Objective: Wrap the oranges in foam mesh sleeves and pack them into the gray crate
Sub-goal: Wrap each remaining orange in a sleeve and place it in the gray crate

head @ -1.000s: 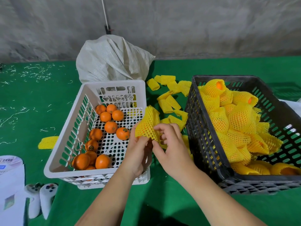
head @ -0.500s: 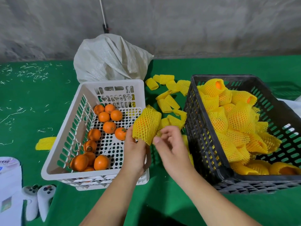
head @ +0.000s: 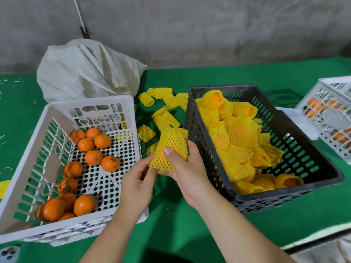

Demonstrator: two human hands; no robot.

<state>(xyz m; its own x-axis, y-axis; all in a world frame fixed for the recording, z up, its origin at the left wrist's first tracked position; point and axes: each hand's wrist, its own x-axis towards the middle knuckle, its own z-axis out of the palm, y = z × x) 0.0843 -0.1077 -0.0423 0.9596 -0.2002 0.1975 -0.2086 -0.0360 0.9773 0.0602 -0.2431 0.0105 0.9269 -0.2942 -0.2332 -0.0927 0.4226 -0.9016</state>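
Between the two crates I hold an orange wrapped in a yellow foam mesh sleeve [head: 171,144]. My right hand [head: 187,170] grips it from below and the side, thumb across its front. My left hand [head: 137,180] pinches the sleeve's lower left edge. The gray crate [head: 311,160] on the right holds several sleeved oranges [head: 235,133]. The white crate [head: 38,149] on the left holds several bare oranges [head: 94,157]. Loose empty sleeves [head: 163,114] lie on the green surface between the crates.
A white woven sack [head: 85,73] stands behind the white crate. A second white crate with oranges [head: 334,114] sits at the far right. One stray sleeve [head: 3,186] lies at the left edge. A game controller [head: 9,253] lies at the bottom left corner.
The wrapped orange has passed from my left hand into my right hand and moved toward the gray crate. My left hand has slid to the sleeve's lower edge. The view has swung right.
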